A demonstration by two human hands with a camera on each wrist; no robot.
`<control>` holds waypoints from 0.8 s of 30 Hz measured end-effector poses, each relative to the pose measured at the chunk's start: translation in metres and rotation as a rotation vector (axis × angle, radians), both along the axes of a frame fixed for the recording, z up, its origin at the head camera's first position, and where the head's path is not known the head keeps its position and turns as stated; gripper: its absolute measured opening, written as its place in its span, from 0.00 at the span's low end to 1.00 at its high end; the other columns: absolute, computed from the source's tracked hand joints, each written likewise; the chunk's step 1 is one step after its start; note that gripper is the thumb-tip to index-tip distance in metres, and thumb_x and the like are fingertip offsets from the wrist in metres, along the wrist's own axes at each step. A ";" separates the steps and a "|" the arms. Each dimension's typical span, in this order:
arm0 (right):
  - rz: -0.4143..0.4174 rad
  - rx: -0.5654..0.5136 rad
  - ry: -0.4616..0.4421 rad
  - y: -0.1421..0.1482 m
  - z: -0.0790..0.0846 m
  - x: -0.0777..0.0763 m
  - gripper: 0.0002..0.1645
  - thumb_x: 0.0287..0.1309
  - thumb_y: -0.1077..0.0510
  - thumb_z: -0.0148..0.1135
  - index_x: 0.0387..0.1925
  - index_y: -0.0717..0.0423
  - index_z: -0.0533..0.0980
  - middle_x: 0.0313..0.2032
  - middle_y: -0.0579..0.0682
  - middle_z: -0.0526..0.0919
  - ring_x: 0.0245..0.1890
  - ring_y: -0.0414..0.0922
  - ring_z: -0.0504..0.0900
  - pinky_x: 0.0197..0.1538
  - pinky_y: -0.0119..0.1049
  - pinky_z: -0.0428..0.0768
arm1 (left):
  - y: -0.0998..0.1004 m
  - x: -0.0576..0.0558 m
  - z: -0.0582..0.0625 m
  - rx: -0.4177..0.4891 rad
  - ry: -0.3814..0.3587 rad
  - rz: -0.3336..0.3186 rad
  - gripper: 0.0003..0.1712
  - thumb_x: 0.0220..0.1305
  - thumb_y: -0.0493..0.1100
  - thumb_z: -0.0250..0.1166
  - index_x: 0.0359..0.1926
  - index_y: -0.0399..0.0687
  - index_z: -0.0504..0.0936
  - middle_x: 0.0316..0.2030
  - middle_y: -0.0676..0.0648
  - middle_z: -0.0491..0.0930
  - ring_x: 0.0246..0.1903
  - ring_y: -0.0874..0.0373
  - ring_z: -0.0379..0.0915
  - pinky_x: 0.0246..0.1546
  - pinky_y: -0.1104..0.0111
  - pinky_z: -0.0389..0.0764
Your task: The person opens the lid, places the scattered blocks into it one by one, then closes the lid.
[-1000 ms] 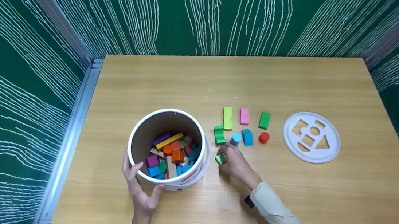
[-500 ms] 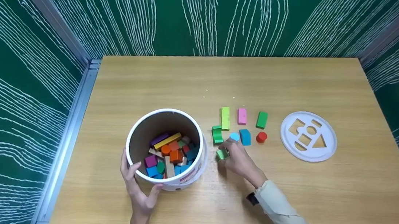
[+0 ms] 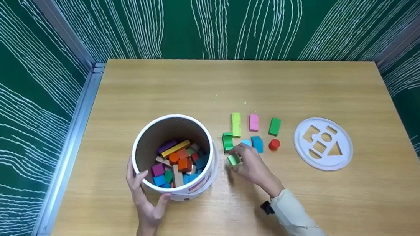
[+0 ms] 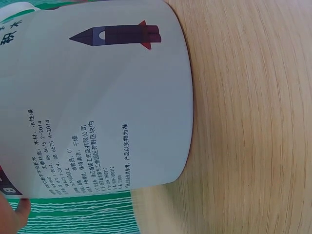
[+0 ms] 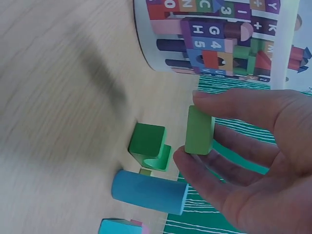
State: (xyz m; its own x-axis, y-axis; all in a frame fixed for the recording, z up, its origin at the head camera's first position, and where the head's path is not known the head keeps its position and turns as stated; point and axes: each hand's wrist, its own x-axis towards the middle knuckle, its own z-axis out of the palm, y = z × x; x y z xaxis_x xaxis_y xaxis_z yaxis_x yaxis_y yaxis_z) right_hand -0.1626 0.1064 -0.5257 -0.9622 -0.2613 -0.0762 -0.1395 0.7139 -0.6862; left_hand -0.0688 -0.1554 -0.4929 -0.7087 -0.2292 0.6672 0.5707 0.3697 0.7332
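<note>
A white bucket [image 3: 213,164] of wooden blocks stands on the table. My left hand [image 3: 147,205] holds it at its near left side, fingers along the wall and rim, thumb in front. In the left wrist view the bucket's printed wall [image 4: 122,97] fills much of the frame. My right hand [image 3: 253,167] pinches a small light green block [image 5: 199,130] between thumb and fingers, just right of the bucket. Beyond it lie a darker green block with a rounded cut-out [image 3: 227,142] and a light blue cylinder [image 5: 148,191], partly hidden by the hand in the head view.
A long lime block [image 3: 236,124], a pink block [image 3: 254,122], a green block [image 3: 274,126], a blue block [image 3: 257,144] and a red cylinder [image 3: 274,144] lie right of the bucket. Farther right is a white lid [image 3: 324,164] with shaped holes. Green walls surround the wooden table [image 3: 175,82].
My right hand has shifted slightly up and right with the light green block, which has turned to show a brighter face. The left hand stays on the bucket.
</note>
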 end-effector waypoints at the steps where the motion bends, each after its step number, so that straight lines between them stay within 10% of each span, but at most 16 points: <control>1: 0.001 -0.006 0.005 0.000 0.001 0.000 0.22 0.34 0.70 0.68 0.38 0.54 0.79 0.38 0.45 0.75 0.36 0.43 0.71 0.40 0.35 0.78 | 0.000 0.000 0.000 -0.001 0.000 0.000 0.36 0.46 0.57 0.63 0.47 0.35 0.62 0.60 0.26 0.47 0.60 0.38 0.45 0.50 0.36 0.54; 16: 0.035 -0.033 0.083 0.003 0.019 0.004 0.20 0.33 0.67 0.71 0.35 0.53 0.78 0.34 0.46 0.74 0.33 0.44 0.70 0.34 0.35 0.78 | 0.000 -0.001 0.000 -0.007 0.020 0.002 0.36 0.47 0.57 0.62 0.47 0.34 0.62 0.59 0.25 0.47 0.59 0.37 0.45 0.58 0.52 0.57; 24: 0.028 -0.034 0.103 0.006 0.032 0.004 0.21 0.34 0.64 0.71 0.37 0.52 0.77 0.37 0.47 0.74 0.33 0.45 0.71 0.35 0.34 0.79 | 0.000 -0.002 -0.002 0.004 0.018 -0.006 0.36 0.47 0.57 0.62 0.46 0.33 0.62 0.59 0.25 0.46 0.60 0.38 0.44 0.49 0.35 0.54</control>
